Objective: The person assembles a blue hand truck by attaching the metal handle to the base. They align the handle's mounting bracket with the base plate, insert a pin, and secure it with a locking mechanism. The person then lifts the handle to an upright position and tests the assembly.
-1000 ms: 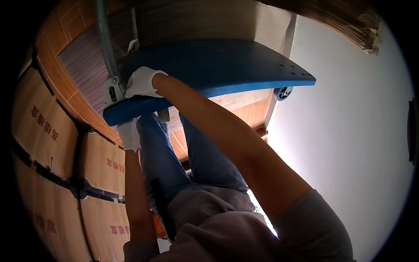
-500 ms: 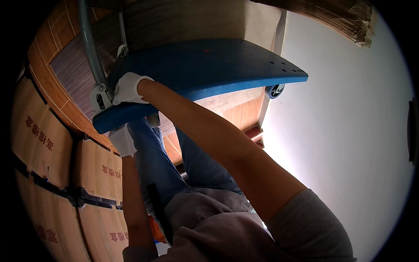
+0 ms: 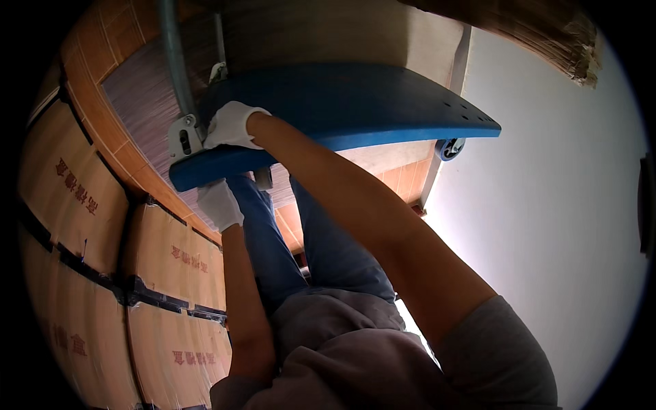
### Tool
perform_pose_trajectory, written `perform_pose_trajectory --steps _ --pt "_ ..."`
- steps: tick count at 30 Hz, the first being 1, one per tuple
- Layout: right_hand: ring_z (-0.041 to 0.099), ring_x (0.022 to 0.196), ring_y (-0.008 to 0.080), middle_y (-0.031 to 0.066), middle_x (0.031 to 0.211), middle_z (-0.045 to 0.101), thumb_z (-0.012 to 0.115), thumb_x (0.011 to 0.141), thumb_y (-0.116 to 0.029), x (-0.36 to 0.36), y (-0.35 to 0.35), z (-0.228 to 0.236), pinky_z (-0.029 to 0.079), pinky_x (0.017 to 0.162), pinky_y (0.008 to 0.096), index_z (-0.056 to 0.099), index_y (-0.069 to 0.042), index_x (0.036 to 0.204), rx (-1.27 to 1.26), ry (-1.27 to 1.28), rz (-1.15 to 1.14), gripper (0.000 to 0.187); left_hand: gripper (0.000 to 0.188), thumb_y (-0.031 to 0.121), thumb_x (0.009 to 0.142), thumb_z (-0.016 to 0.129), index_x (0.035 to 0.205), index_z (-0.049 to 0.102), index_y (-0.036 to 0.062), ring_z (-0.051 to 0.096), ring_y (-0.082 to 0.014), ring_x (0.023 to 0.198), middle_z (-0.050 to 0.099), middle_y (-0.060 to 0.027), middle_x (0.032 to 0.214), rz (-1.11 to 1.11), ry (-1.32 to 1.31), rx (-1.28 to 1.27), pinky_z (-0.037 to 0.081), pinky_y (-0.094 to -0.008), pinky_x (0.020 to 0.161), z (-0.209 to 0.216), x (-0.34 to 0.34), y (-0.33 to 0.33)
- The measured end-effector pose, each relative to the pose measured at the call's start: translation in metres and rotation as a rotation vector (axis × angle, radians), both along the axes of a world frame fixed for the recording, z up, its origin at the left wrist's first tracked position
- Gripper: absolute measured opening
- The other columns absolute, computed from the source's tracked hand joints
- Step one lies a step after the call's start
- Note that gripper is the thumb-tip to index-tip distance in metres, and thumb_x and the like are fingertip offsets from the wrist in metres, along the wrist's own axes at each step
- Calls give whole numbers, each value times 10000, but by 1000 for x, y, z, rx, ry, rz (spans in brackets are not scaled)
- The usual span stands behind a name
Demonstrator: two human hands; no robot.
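A blue platform trolley [image 3: 328,102] spans the upper middle of the head view, its near edge raised in front of my legs. A grey metal handle tube [image 3: 176,61] rises from a silver hinge bracket [image 3: 184,136] at its left end. My right hand [image 3: 236,125], in a white glove, is bent over the deck beside that bracket, gripping there. From below, my gloved left hand [image 3: 220,205] holds the deck's near left edge; its fingertips are hidden beneath. One caster [image 3: 264,178] shows under the near edge and another wheel [image 3: 450,148] under the right end.
Stacked brown cartons [image 3: 178,253] with black edging stand close on my left. Orange-brown tiles [image 3: 102,102] border grey wood-look flooring [image 3: 140,89]. A pale wall [image 3: 547,205] runs along the right, with a worn brown cardboard piece [image 3: 547,34] at the upper right.
The whole view has shifted, so trolley, cartons and both hands appear farther right. Both hands keep their places on the trolley, and its near left corner appears slightly higher.
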State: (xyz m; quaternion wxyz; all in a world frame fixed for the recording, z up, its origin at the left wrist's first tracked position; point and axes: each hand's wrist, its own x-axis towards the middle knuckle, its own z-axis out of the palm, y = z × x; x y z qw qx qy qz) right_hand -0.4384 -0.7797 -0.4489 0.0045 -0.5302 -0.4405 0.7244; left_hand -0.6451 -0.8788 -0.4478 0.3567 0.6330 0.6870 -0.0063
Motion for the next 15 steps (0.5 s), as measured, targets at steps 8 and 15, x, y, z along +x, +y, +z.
perform_pose_trajectory --steps 8,15 --pt "577 998 263 114 1077 622 567 750 -364 2 -1 7 427 880 294 648 -110 1069 -6 26 -24 416 128 90 799 566 905 636 102 618 -266 702 644 -102 865 -460 -134 94 511 -321 651 11 -16 32" --pt "547 1056 244 103 1139 601 597 742 -301 -1 2 0 392 918 274 634 -91 1099 -88 60 -9 416 117 107 806 565 885 651 103 624 -246 783 643 -99 875 -532 102 151 505 -310 696 -2 -24 17"
